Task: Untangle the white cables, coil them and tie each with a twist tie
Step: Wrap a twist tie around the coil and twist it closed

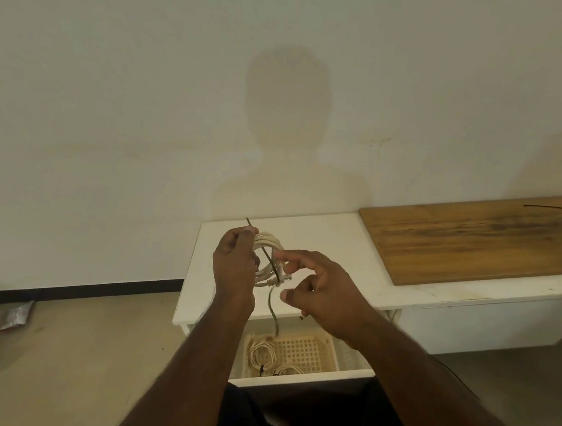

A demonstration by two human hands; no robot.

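— Two grips mid-frame? Left [235, 267] curled round coil [268, 244] and tie [265, 251], above white counter [325, 232].
— Right [323, 287] beside coil, fingers loose, holding nothing. Two tied coils [261, 354] in basket [305, 350], lower centre.

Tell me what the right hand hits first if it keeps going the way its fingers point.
Probably the twist tie across the coil that the left hand holds; the right hand points up-left at it. Depth is unclear.
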